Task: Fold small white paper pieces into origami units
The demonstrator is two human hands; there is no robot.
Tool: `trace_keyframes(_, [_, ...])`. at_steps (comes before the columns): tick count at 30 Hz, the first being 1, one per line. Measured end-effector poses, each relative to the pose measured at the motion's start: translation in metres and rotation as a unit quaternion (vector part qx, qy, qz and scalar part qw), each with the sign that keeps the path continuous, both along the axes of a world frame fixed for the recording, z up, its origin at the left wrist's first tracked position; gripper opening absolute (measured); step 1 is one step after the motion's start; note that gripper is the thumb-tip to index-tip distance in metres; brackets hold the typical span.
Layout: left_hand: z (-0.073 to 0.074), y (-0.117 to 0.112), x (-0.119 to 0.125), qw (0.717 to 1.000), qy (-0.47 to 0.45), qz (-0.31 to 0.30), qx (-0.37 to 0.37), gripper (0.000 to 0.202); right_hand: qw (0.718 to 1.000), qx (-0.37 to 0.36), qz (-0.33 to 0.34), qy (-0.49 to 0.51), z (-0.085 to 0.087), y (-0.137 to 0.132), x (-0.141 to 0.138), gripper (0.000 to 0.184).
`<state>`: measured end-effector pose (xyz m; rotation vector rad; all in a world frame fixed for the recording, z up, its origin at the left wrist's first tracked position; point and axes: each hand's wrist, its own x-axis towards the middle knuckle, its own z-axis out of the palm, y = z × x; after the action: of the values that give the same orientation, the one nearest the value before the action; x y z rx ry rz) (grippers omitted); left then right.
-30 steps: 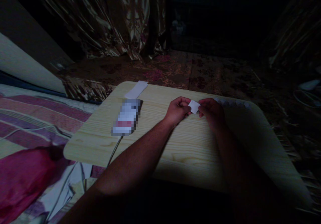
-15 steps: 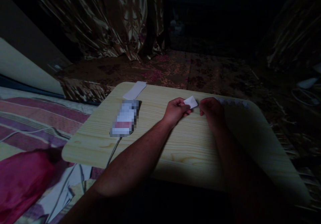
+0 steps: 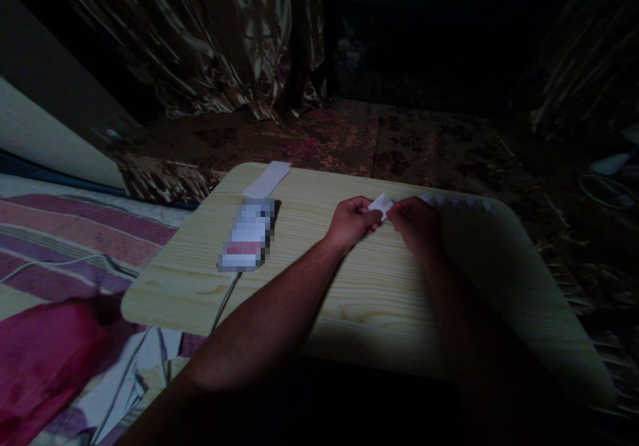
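Observation:
A small white piece of paper (image 3: 382, 204) is pinched between both hands above the far middle of a light wooden table (image 3: 309, 279). My left hand (image 3: 352, 223) grips its left side with closed fingers. My right hand (image 3: 417, 223) has its fingertips closed on the right side. Behind my right hand a row of small folded white paper pieces (image 3: 456, 202) lies along the table's far edge.
A blurred phone-like object (image 3: 248, 235) lies at the table's left with a cable (image 3: 227, 299) running off the near edge. A white paper strip (image 3: 267, 180) lies beyond it. Striped bedding (image 3: 60, 246) is on the left; a patterned carpet and curtains are beyond, in dim light.
Half a second ago my right hand had come off the paper; now it is back on it, and the paper sits lower between both hands.

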<state>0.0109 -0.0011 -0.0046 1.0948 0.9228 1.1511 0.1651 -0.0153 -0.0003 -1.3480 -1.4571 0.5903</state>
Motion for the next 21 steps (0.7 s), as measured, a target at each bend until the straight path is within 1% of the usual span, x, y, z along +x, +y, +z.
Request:
trace_keyframes(4, [0.0, -0.0009, 0.0003, 1.0, 0.024, -0.02, 0.0, 0.015, 0.998, 0.023, -0.032, -0.047, 0.0002, -0.001, -0.0015, 0.014])
trace_keyframes(6, [-0.0001, -0.001, 0.0004, 0.999, 0.025, -0.027, -0.003, 0.013, 0.997, 0.035, -0.036, -0.057, 0.0001, -0.0018, -0.0026, 0.012])
trace_keyframes(13, [-0.0011, 0.001, -0.0005, 0.999, -0.005, -0.03, -0.021, 0.01, 0.994, 0.08, 0.007, -0.072, -0.0037, -0.0037, -0.0036, 0.009])
trace_keyframes(16, [0.0, 0.0014, -0.0015, 0.999, -0.023, -0.031, -0.029, 0.01, 0.99, 0.109, 0.031, -0.089, -0.0018, -0.0041, -0.0031, 0.008])
trace_keyframes(21, [0.0021, 0.0004, -0.0018, 0.998, -0.038, -0.025, -0.044, 0.014, 0.985, 0.121, 0.054, -0.112, 0.0008, -0.0039, -0.0022, 0.008])
